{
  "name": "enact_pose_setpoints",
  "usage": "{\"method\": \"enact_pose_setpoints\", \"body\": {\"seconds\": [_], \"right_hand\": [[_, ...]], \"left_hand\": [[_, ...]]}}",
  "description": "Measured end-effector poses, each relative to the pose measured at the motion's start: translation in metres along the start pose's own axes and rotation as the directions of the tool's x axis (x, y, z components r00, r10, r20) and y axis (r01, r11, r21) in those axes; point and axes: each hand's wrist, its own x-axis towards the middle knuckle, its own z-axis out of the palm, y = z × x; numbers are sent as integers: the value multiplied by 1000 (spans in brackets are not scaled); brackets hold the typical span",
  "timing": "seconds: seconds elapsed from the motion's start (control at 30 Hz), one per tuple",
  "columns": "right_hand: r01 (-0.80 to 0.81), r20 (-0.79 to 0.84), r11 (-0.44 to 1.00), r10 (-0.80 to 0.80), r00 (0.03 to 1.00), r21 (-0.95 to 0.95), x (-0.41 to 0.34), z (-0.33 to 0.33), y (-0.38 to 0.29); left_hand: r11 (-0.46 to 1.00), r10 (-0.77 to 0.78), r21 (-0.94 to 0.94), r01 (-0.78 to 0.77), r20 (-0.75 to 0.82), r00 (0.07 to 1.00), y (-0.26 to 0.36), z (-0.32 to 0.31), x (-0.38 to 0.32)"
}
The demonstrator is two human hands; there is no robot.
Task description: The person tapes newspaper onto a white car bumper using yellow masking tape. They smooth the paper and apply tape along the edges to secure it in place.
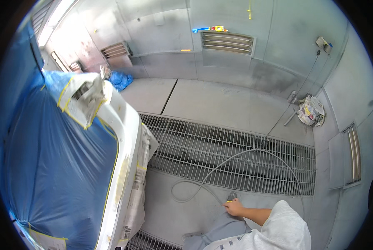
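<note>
My right hand (234, 207) is held low in front of my grey trousers (224, 226), its fingers curled around a small yellow item (228, 202) that is too small to name. A grey hose (211, 193) runs up to the fingertips; whether I grip it too I cannot tell. My left hand is out of view. To the left stands a white vehicle body (128, 122) with a dull, yellowish patch (121, 178) on its pillar. Blue masking film (70, 156), edged with yellow tape, covers the opening. Masking paper (135, 197) hangs along the pillar's outer side.
The hose loops over a floor grating (230, 150); a second grating (152, 240) lies near the vehicle. Crumpled paper (311, 111) sits in the far right corner, and bunched blue film (120, 80) by the wall. Tape rolls (218, 28) rest above a wall vent (227, 43).
</note>
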Motion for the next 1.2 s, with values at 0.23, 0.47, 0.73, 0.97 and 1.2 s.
{"method": "enact_pose_setpoints", "body": {"seconds": [0.23, 0.47, 0.73, 0.97, 1.2], "right_hand": [[-266, -200, 949, 298, 933, 171, -88, -64, 144], [-751, 173, 490, 775, 608, 442, -233, -30, 188], [-760, 303, 627, 701, 646, 171, -232, -40, 232], [-648, -135, 341, 928, 347, 681, -117, -185, 205], [-757, 120, 151, 950, 290, 635, -137, -160, 323]], "left_hand": [[881, 390, 338, -331, -123, 913, 206, -133, -40], [738, 664, 27, -675, -213, 717, 450, -107, -55], [900, 290, 324, -291, 53, 956, 479, -138, 75], [242, 303, 791, -563, 489, 818, 625, -275, 222], [590, 662, 578, -564, 53, 747, 931, -312, 249]]}}
